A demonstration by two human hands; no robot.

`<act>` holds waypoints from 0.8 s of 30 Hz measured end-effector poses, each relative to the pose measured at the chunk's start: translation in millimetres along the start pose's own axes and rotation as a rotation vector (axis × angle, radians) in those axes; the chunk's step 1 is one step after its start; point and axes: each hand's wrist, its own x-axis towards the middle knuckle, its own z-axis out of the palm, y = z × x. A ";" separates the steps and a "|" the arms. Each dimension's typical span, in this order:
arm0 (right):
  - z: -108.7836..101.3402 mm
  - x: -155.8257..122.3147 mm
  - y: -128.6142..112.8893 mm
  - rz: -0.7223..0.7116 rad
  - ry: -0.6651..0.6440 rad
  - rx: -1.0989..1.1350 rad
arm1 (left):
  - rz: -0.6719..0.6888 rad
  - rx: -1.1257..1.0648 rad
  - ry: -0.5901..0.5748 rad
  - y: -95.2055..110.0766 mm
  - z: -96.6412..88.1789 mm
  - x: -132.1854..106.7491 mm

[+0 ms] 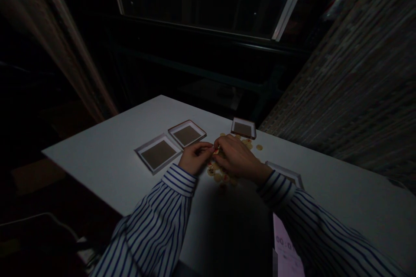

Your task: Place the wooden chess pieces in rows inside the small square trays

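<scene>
Round, pale wooden Chinese chess pieces (pixel 211 170) lie in a loose heap on the white table, some with dark marks and some with red. Above the heap my left hand (pixel 196 156) and my right hand (pixel 238 157) meet at the fingertips. Between them is a small chess piece (pixel 216 151) with red on it, pinched by both hands and partly covered by the fingers. More of the heap is hidden under my right hand. A single piece (pixel 259 147) lies apart to the right.
Shallow open boxes stand around the heap: a white-rimmed one (pixel 139 152) and a brown-rimmed one (pixel 173 128) at left, one (pixel 232 124) behind, another (pixel 286 168) partly behind my right sleeve. A lit phone (pixel 286 246) showing digits lies at the near side. Curtains hang both sides.
</scene>
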 end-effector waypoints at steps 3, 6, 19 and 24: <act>-1.7 -3.0 -1.4 0.010 -0.001 0.003 | -0.033 -0.036 -0.003 0.2 1.3 -1.0; -4.4 -7.1 -0.9 0.002 0.021 0.002 | -0.051 -0.073 -0.022 -1.0 2.1 -1.6; -40.3 -58.9 36.7 0.199 0.229 0.090 | -0.027 0.012 0.053 -3.6 5.4 -3.1; -52.6 -82.6 47.5 0.299 0.310 0.094 | -0.054 0.001 0.052 -10.4 7.1 -3.7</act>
